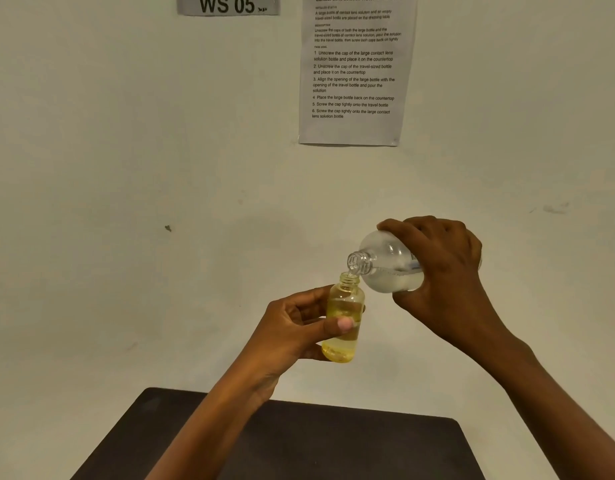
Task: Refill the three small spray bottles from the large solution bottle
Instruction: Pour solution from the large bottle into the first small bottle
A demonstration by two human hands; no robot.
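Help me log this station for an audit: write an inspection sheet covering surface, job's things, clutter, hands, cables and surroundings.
Surface: dark matte tabletop, low in the frame, partly hidden by the forearms.
Job's things: small clear yellow-tinted bottle, uncapped and upright, held in the air; large clear solution bottle, uncapped and tipped, its neck at the small bottle's mouth. The other two small bottles and the caps are not in view.
Clutter: nothing seen.
Hands: left hand grips the small bottle; right hand grips the large bottle's body.
Cables: nothing seen.
Surroundings: pale wall carrying a white printed instruction sheet and a grey WS 05 sign.
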